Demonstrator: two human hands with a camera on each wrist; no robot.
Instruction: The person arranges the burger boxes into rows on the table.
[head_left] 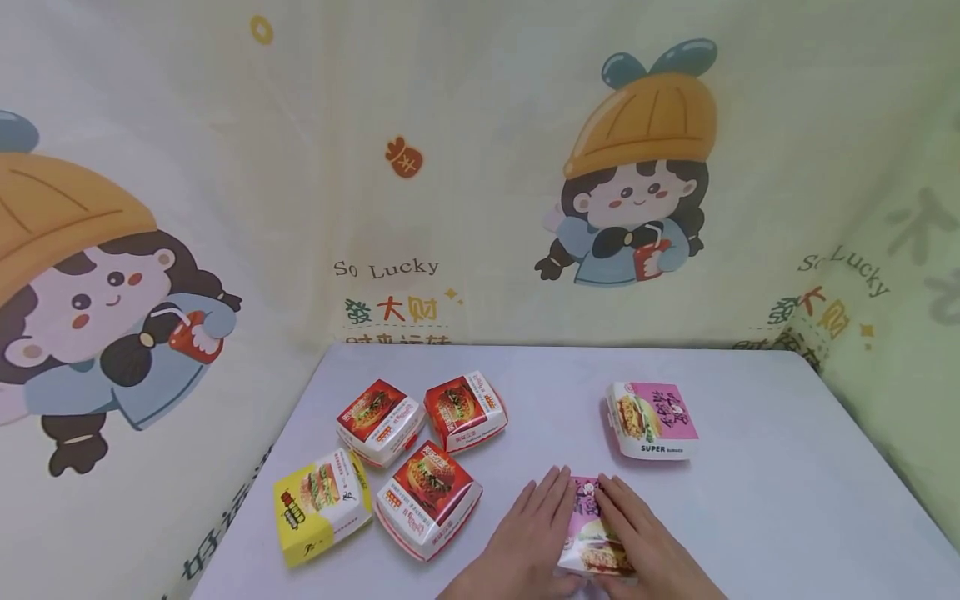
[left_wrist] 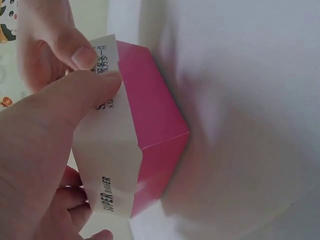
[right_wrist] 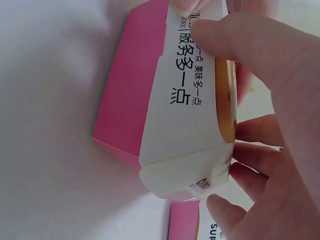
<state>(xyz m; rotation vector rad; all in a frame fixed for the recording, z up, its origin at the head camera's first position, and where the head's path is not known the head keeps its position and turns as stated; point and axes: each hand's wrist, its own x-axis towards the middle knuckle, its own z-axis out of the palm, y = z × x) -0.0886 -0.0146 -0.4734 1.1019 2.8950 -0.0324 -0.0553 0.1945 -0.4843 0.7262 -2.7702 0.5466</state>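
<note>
A pink-and-white burger box (head_left: 592, 533) sits near the front of the table between both hands. My left hand (head_left: 525, 537) holds its left side, with the thumb pressed on the white near flap (left_wrist: 112, 127). From the other side my right hand (head_left: 648, 537) grips the same box, its thumb on that flap and its fingers curled over the printed top. In the wrist views the thumbs lie close together, and the pink lower wall (right_wrist: 132, 75) shows below the white flap. Behind the right hand stands another pink-and-white burger box (head_left: 652, 421) with its lid down.
To the left are several closed burger boxes: a red-topped one (head_left: 378, 423) at the back, a second red-topped one (head_left: 465, 412) beside it, a third red-topped one (head_left: 429, 500) nearer, and a yellow one (head_left: 322, 507). A printed cloth (head_left: 487, 200) hangs behind the white table (head_left: 787, 467).
</note>
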